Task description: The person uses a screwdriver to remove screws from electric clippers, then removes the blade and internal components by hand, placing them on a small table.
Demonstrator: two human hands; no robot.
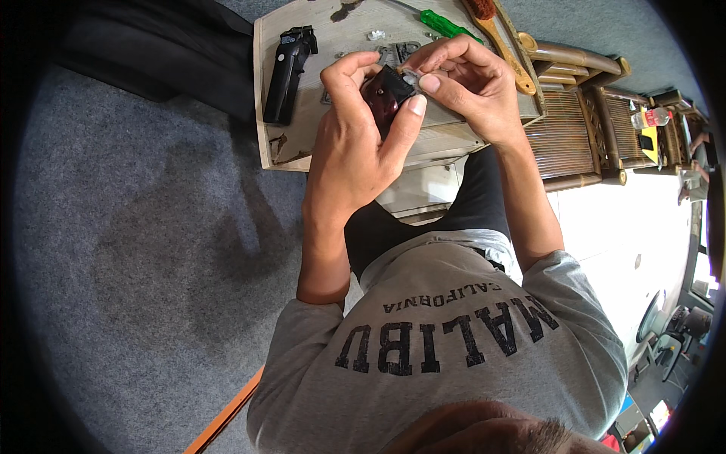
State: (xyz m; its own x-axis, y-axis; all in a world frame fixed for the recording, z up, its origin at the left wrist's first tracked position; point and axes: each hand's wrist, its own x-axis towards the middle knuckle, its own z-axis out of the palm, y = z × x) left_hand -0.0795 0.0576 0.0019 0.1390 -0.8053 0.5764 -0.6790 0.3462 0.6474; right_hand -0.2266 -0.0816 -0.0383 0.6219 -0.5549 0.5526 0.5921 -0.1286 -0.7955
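My left hand [349, 147] is closed round a hair clipper [386, 97] with a dark red body and a black head, held above the small wooden table [321, 26]. Thumb and fingers of my right hand [482, 94] pinch a small clear piece [411, 78] against the clipper's head end. Part of the clipper is hidden by my left fingers. A second hair clipper [286, 83], all black, lies at the table's left side. Behind my hands are small metal parts [406, 51] and a whitish bit [376, 35].
A green-handled screwdriver [448, 25] and a wooden-handled brush [501, 39] lie at the table's far right. Bamboo seating [561, 132] stands to the right, with a bottle [653, 118] farther along. Black cloth [162, 45] hangs at the far left, over blue-grey carpet [136, 227].
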